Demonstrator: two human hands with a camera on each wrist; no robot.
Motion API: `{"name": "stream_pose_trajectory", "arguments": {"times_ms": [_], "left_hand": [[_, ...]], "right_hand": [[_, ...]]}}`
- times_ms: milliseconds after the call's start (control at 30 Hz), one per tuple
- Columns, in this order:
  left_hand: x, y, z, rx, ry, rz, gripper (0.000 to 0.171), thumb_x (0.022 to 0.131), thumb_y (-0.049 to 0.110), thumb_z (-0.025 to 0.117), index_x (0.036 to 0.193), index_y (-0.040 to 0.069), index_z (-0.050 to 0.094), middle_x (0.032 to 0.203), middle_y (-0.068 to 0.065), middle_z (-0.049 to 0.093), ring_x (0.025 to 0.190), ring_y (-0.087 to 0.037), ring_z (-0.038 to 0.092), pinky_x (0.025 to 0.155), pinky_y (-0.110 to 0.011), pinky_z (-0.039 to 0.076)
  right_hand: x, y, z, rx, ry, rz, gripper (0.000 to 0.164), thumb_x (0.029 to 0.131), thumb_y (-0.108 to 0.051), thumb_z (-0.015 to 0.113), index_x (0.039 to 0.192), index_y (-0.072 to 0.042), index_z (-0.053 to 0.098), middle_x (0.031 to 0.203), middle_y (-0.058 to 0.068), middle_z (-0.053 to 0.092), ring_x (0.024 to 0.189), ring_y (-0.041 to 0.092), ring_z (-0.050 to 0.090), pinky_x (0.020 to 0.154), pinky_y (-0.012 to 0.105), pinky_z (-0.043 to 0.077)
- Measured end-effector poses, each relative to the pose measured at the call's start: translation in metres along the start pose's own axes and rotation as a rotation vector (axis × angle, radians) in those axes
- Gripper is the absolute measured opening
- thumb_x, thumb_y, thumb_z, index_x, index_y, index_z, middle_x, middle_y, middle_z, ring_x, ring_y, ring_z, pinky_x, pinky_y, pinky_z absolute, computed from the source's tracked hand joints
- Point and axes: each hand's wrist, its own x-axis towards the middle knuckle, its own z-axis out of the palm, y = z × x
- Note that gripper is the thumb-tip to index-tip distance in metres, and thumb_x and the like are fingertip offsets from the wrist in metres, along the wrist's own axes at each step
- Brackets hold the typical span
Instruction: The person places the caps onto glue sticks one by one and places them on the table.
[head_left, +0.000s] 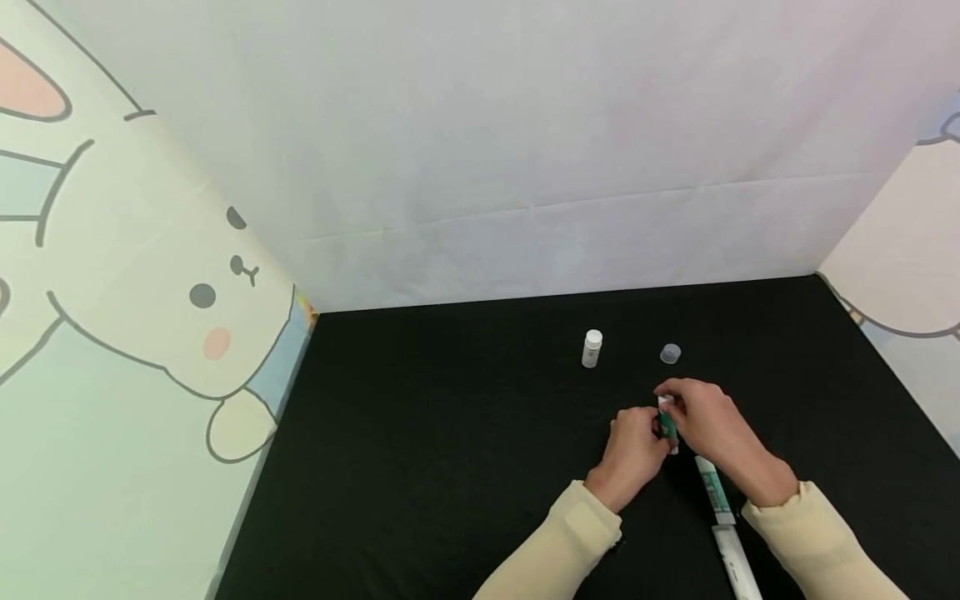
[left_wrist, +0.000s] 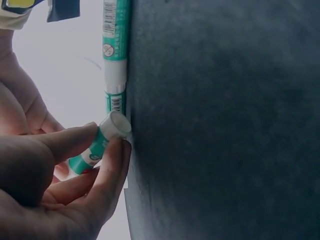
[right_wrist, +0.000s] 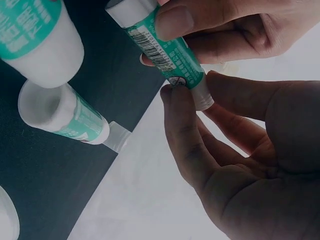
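Note:
A green-and-white glue stick (head_left: 667, 425) is held just above the black table (head_left: 450, 433) between both hands. My left hand (head_left: 651, 432) pinches its body; in the left wrist view thumb and forefinger close on the glue stick (left_wrist: 100, 142) near its white end. My right hand (head_left: 670, 398) grips the other end; in the right wrist view its fingers (right_wrist: 180, 115) pinch the narrow white end of the glue stick (right_wrist: 165, 52), while the left hand's thumb (right_wrist: 175, 22) presses on the label.
More glue sticks (head_left: 712, 490) lie end to end near the front edge, also seen as the lying sticks (right_wrist: 60, 112). A small white bottle (head_left: 592, 348) and a clear cap (head_left: 671, 353) stand farther back. Printed panels wall in the table.

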Motion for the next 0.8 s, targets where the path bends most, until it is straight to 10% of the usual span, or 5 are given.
{"name": "stream_pose_trajectory", "arguments": {"times_ms": [800], "left_hand": [[0.006, 0.003, -0.002, 0.101, 0.002, -0.044, 0.029, 0.082, 0.016, 0.07, 0.058, 0.016, 0.053, 0.046, 0.008, 0.042, 0.041, -0.003, 0.041, 0.04, -0.02, 0.034]], "right_hand": [[0.017, 0.006, 0.008, -0.039, -0.132, 0.054, 0.027, 0.085, 0.009, 0.049, 0.11, 0.011, 0.06, 0.101, 0.026, 0.057, 0.054, 0.017, 0.046, 0.045, 0.029, 0.037]]}}
